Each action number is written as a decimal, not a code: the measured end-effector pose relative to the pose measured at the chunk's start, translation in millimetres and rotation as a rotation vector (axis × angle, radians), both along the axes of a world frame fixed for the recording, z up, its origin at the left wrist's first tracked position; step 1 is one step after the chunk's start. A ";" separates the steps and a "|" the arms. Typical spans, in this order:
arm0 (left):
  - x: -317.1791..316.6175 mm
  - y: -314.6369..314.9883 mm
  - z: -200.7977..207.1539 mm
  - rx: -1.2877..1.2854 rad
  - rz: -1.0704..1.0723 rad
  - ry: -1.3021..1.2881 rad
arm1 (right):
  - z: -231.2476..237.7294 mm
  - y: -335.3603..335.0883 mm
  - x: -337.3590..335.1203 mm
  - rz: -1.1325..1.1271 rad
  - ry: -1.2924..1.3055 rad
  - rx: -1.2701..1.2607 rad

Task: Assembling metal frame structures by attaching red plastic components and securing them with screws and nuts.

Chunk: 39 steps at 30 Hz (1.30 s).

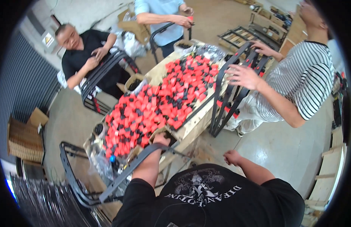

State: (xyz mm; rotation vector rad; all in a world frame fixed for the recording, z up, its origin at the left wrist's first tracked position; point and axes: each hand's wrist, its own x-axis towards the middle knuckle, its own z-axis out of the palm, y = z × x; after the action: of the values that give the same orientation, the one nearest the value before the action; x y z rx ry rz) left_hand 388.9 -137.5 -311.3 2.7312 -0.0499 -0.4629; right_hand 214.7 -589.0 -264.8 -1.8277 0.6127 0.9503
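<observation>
My left hand (161, 139) reaches into a small open cardboard box (174, 145) of dark parts at the table's near edge; its fingers are hidden there. Across that forearm runs the rail of a black curved metal frame (124, 177), which stands at the near left of the table. My right hand (231, 157) is held in the air to the right, away from the table, fingers curled closed; what they hold, if anything, cannot be seen. A large heap of red and black plastic pieces (145, 109) covers most of the wooden table (190, 127).
Three people stand round the table, each at a black frame: a frame (107, 72) at left, one (154, 41) at the far end, several (230, 90) at right. Cups of black parts (134, 84) and clear plastic bags (100, 162) lie along the table's edges.
</observation>
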 end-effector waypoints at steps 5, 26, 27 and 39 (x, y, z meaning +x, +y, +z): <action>1.0 -53.3 61.7 -0.047 0.040 0.092 | -64.0 -122.4 -107.7 -0.434 0.058 -0.127; 1.0 -37.9 48.7 -0.190 -0.049 0.094 | -52.2 -107.4 -108.1 -0.043 0.200 -0.364; 0.9 -40.7 50.4 -0.160 -0.038 0.117 | -51.1 -106.6 -108.6 -0.035 0.203 -0.372; -3.5 -30.7 33.0 -0.015 -0.155 0.108 | -135.5 -147.7 -147.5 0.348 0.179 -0.446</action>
State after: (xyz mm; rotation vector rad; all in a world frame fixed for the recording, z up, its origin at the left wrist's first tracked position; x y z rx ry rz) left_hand 385.3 -168.1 -278.3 2.6941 -0.2368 -0.6501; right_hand 67.3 -736.7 -400.3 -2.3129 0.6670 1.2964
